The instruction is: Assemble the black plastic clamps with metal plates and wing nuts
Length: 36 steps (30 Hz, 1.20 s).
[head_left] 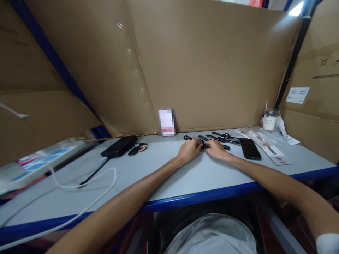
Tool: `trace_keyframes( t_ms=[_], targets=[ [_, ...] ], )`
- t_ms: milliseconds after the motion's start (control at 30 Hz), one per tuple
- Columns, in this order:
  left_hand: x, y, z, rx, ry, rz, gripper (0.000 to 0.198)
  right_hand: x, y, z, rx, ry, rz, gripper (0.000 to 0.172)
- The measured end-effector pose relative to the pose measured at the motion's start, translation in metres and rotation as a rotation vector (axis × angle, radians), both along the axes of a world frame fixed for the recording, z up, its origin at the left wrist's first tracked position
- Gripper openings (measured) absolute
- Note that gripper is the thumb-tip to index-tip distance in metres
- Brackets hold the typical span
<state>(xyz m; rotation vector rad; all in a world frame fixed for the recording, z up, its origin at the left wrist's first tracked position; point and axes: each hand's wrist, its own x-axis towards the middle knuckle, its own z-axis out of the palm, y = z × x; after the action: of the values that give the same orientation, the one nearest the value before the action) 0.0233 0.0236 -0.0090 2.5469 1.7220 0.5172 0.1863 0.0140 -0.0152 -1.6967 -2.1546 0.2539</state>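
Note:
Both my hands rest on the grey table (169, 176) near its far edge. My left hand (189, 150) and my right hand (217, 149) meet over a small black part (204, 145), fingers curled and pinched on it from both sides. Just behind them lie several black loop-shaped straps (221, 138) in a loose row. What exactly the part is stays too small to make out.
A black phone (250, 149) lies right of my hands, beside clear plastic bags (261, 139) and a white cup (269, 122). A black box (119, 146) and white cable (87, 183) sit left. A small card (166, 122) leans on the cardboard wall (201, 63).

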Motion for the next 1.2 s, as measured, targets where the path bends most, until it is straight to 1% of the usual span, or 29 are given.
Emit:
trace_keyframes(
  t_ms=[100, 333, 700, 933, 1067, 1200],
  targets=[
    [0.000, -0.002, 0.000, 0.040, 0.011, -0.003, 0.023, 0.000, 0.000, 0.001, -0.001, -0.007, -0.002, 0.019],
    [-0.002, -0.002, 0.000, 0.042, 0.096, -0.016, 0.029, 0.000, 0.000, 0.000, 0.004, -0.007, 0.011, 0.020],
    [-0.007, 0.004, 0.002, 0.080, 0.095, -0.100, 0.022, 0.002, 0.002, -0.001, 0.022, -0.024, 0.035, 0.015],
    [-0.011, 0.005, 0.004, 0.129, 0.139, -0.138, 0.025, 0.003, 0.002, -0.002, 0.026, -0.032, 0.065, 0.018],
    [-0.012, 0.004, 0.005, 0.150, 0.198, -0.157, 0.027, 0.004, 0.000, 0.002, 0.028, -0.042, 0.119, 0.019],
    [-0.013, 0.003, 0.005, 0.113, 0.203, -0.150, 0.026, 0.005, -0.001, 0.006, 0.018, -0.095, 0.160, 0.019]
  ],
)
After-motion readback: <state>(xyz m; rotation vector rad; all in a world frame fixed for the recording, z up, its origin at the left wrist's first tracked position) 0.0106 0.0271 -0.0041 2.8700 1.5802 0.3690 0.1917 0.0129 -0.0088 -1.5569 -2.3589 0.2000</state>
